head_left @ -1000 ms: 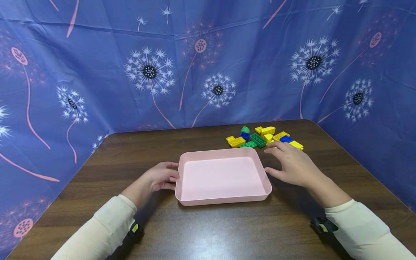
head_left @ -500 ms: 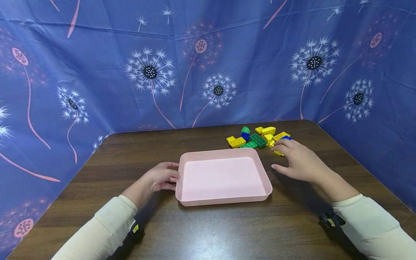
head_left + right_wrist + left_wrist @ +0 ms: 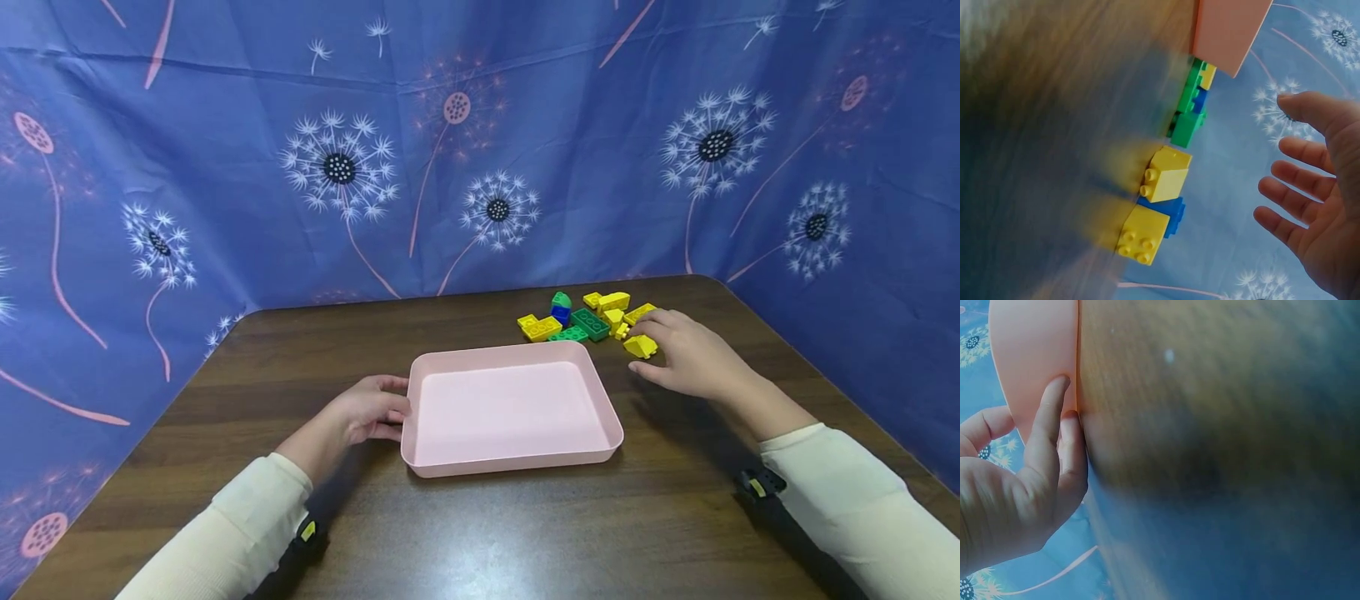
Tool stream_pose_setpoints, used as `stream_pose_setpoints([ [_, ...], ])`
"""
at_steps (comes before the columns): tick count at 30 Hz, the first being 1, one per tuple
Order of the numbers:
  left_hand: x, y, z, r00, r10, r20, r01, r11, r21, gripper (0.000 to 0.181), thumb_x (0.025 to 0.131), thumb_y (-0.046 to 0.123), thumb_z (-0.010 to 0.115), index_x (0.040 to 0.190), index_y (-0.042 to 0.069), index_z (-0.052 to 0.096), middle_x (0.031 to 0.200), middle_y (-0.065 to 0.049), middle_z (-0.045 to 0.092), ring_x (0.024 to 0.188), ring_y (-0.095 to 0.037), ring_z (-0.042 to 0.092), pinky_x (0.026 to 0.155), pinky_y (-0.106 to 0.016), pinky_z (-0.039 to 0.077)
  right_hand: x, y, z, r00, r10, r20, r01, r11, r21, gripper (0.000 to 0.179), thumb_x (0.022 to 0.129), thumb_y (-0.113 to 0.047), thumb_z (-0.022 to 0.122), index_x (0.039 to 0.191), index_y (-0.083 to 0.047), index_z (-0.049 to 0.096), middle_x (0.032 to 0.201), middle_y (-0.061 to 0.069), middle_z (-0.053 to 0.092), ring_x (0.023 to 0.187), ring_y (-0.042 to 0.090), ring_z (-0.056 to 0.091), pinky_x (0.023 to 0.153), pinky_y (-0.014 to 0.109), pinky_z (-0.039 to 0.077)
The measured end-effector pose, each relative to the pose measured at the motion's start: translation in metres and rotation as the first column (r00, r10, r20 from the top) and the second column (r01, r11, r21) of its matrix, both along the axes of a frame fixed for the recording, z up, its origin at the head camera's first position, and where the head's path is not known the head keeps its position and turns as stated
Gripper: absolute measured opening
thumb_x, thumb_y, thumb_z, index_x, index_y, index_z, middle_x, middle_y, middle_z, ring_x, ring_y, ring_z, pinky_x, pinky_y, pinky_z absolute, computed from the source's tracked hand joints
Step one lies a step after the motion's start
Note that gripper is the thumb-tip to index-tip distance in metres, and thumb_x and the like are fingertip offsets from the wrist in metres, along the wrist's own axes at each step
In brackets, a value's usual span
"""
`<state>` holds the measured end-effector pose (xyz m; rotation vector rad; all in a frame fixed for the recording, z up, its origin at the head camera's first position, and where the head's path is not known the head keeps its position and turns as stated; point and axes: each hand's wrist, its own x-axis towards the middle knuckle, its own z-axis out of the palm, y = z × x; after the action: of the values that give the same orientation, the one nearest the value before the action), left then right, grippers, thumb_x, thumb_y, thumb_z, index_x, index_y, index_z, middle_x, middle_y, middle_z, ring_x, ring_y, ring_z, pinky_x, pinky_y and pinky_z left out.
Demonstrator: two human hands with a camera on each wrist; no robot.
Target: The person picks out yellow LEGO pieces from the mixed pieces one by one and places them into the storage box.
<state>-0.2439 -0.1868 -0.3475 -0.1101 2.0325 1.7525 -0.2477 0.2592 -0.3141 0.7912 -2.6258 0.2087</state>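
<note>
A shallow pink tray (image 3: 510,408) lies on the brown table. My left hand (image 3: 367,408) is at its left end; in the left wrist view the fairly straight fingers touch the tray's outer wall (image 3: 1032,350). My right hand (image 3: 693,358), its fingers spread and slightly bent, hovers beyond the tray's right side over the toy building bricks. Nothing is held in its palm. Just left of its thumb and fingers lies a yellow sloped brick (image 3: 641,347). In the right wrist view a blue brick (image 3: 1177,215) and a studded yellow brick (image 3: 1144,234) stand below this hand.
Behind the tray lie more bricks: a dark green one (image 3: 590,324), a blue one (image 3: 561,313) with a rounded green piece (image 3: 561,299) on top, and yellow ones (image 3: 543,328). A blue dandelion-print cloth (image 3: 420,167) hangs at the table's back edge.
My right hand has moved right, away from the tray's edge, then a little forward among the bricks, uncovering the yellow sloped brick. My left hand stays at the tray. The head view has shifted slightly.
</note>
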Motion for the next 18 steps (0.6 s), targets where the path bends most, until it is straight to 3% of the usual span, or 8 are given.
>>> stream_pose_setpoints([
  [10, -0.001, -0.002, -0.001, 1.0, 0.003, -0.003, -0.003, 1.0, 0.001, 0.069, 0.077, -0.007, 0.055, 0.141, -0.007, 0.032, 0.092, -0.016, 0.064, 0.076, -0.02, 0.064, 0.07, -0.043, 0.058, -0.028, 0.006, -0.007, 0.998, -0.005, 0.066, 0.005, 1.0, 0.0, 0.032, 0.076, -0.016, 0.079, 0.101, 0.0, 0.069, 0.106, 0.018, 0.063, 0.1, 0.037, 0.059, 0.09, 0.056, 0.047],
  [18, -0.001, 0.0, 0.0, 1.0, 0.008, 0.002, -0.008, 1.0, -0.007, 0.07, 0.077, -0.007, 0.055, 0.142, -0.006, 0.031, 0.091, -0.015, 0.065, 0.075, -0.019, 0.064, 0.067, -0.04, 0.058, -0.052, 0.009, -0.012, 0.986, -0.076, 0.15, 0.068, 0.996, 0.059, 0.033, 0.077, -0.016, 0.078, 0.103, 0.003, 0.068, 0.106, 0.018, 0.062, 0.096, 0.034, 0.06, 0.088, 0.054, 0.049],
])
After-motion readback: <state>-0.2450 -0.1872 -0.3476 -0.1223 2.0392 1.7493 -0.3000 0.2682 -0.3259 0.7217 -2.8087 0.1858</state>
